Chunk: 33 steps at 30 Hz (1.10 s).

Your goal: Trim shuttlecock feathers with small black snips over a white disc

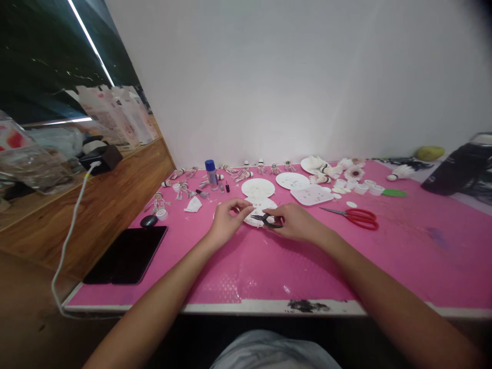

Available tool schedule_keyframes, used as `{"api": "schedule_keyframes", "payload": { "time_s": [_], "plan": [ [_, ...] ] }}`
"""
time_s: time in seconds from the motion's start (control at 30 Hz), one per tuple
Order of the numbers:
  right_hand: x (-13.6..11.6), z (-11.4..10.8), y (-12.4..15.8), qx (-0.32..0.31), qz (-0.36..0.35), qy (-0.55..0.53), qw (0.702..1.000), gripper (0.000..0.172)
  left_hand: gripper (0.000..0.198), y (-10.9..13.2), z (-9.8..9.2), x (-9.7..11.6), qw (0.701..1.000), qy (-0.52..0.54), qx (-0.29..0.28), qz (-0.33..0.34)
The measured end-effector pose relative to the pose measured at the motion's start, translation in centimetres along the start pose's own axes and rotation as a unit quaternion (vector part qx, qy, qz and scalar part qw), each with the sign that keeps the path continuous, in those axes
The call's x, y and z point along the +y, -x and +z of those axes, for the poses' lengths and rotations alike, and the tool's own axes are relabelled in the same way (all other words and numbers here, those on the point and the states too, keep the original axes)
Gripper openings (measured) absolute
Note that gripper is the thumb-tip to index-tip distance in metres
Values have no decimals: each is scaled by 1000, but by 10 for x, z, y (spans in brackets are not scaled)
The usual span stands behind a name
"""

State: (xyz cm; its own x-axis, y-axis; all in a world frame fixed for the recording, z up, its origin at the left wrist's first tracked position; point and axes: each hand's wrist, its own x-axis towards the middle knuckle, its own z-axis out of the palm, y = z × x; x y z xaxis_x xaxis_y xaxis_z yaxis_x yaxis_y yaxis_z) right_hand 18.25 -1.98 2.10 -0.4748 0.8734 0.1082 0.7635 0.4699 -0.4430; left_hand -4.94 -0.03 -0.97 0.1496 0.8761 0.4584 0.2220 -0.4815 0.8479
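Note:
My right hand is wrapped round the dark handles of a pair of pliers, whose jaws point left. My left hand is closed in a pinch beside the jaw tips; whatever sits between its fingertips is too small to make out. Both hands are over a white paper plate with tiny bits on it. Just behind lies another white plate, also with small pieces. Red-handled scissors rest to the right of my right hand.
Several shuttlecocks line the wall side. A blue-capped bottle stands back left. Black tablets and a mouse lie left, near a white cable. Small white tubs and a white tray sit right of centre.

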Motion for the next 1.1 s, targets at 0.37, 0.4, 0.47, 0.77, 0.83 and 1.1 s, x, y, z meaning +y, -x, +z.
{"api": "schedule_keyframes", "payload": {
  "time_s": [0.37, 0.4, 0.47, 0.77, 0.83, 1.1],
  "plan": [
    [2, 4, -1, -4, -17, -4, 1000, 34, 19, 1, 1, 0, 1000, 5, -4, -7],
    [3, 4, -1, -4, -17, -1, 1000, 33, 19, 1, 1, 0, 1000, 4, -5, -5],
    [4, 4, -1, -2, -16, 7, 1000, 32, 19, 1, 1, -1, 1000, 3, -6, -4],
    [-1, 5, 1, 2, -5, 46, 999, 31, 19, 0, 1, -3, 1000, 1, -7, -5],
    [-2, 4, 0, 5, -7, 36, 999, 34, 18, -1, 0, -4, 1000, -3, -4, -1],
    [4, -2, -1, 17, -7, 21, 1000, 46, 14, -2, -2, -5, 1000, -5, 9, -7]
  ]
}}
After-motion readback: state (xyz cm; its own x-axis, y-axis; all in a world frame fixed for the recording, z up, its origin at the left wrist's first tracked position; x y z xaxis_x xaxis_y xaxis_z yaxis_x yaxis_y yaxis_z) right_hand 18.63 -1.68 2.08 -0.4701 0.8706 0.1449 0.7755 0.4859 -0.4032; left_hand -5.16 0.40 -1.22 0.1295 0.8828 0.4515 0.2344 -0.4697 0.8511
